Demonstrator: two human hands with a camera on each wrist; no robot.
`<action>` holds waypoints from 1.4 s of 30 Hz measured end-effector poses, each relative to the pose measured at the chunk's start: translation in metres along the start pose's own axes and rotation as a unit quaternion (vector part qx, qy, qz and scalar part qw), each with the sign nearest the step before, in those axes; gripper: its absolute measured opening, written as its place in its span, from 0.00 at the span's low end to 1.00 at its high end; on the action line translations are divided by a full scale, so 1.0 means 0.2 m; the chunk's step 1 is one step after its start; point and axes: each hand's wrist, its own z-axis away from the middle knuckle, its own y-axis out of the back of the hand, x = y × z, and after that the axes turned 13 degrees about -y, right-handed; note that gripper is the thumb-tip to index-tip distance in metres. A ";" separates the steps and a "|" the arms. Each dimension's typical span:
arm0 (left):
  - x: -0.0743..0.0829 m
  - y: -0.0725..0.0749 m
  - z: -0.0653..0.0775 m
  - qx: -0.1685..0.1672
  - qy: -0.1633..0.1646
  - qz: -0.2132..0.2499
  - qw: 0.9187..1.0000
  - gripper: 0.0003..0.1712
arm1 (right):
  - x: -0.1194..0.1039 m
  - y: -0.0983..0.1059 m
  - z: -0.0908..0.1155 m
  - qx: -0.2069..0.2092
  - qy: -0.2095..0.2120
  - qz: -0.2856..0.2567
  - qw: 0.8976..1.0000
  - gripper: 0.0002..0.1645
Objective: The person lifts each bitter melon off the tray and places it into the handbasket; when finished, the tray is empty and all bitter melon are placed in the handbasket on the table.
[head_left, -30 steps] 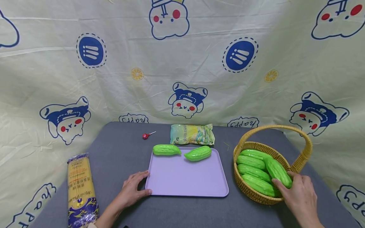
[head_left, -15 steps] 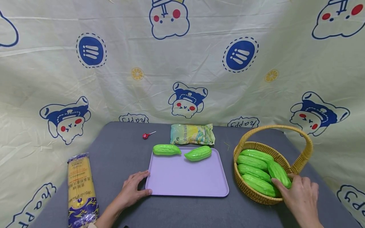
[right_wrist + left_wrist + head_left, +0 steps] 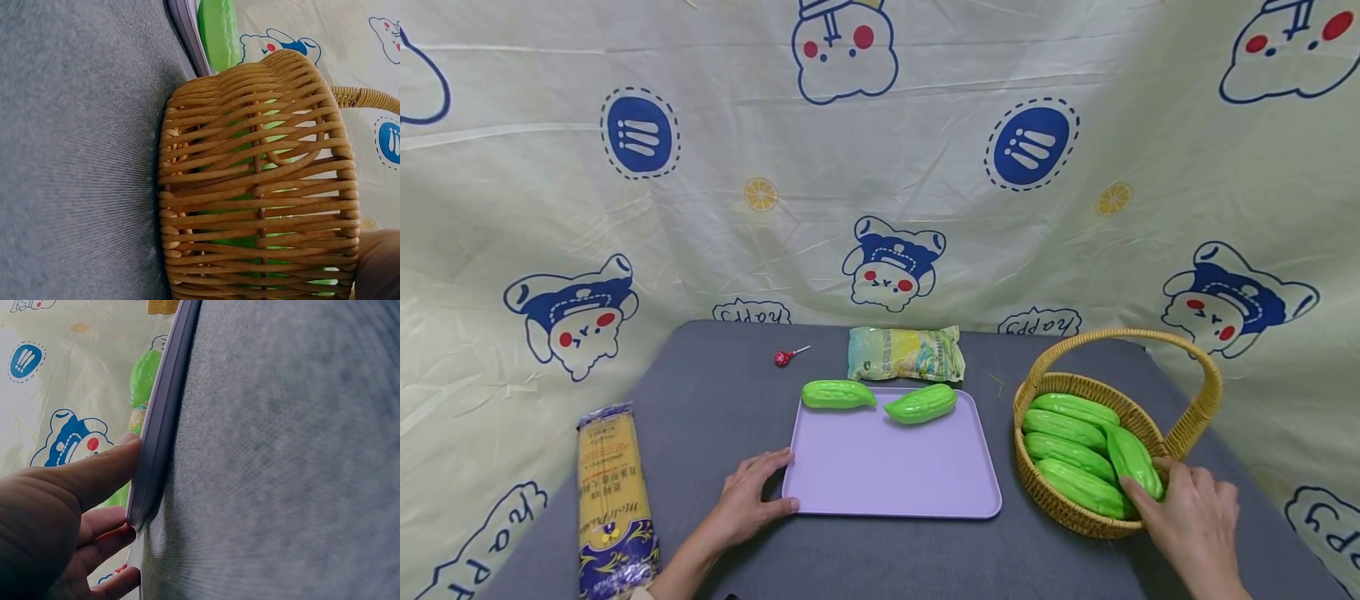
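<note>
Your relaxed left hand [image 3: 749,497] likely steadies the tray's [image 3: 895,467] left edge. Your right hand [image 3: 1193,518] grips a gourd [image 3: 1131,458] in the basket [image 3: 1062,510].

This looked like a staged tabletop booth; in what kind of building could not be told. Beyond the left hand [image 3: 752,500] and the right hand [image 3: 1195,517], a creased sheet [image 3: 880,167] printed with cartoon figures hung like a wall, closing in both sides; beneath them a grey cloth-like surface [image 3: 895,558] served as worktop.
</note>
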 end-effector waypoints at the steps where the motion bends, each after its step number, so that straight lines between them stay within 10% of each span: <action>1: 0.00 0.00 0.00 0.000 0.000 0.000 1.000 0.37 | 0.00 0.00 0.00 -0.005 -0.003 0.001 1.000 0.34; 17: 0.00 -0.01 0.01 0.002 0.002 0.002 1.000 0.37 | -0.04 0.02 0.03 -0.023 -0.027 -0.001 0.999 0.37; 29: -0.01 0.00 0.00 -0.003 0.006 0.004 1.000 0.37 | -0.19 0.07 0.12 0.037 0.080 -0.076 0.993 0.32; 42: 0.00 0.00 -0.01 -0.008 0.010 0.008 1.000 0.38 | -0.40 0.01 0.18 0.102 0.215 -0.185 0.953 0.32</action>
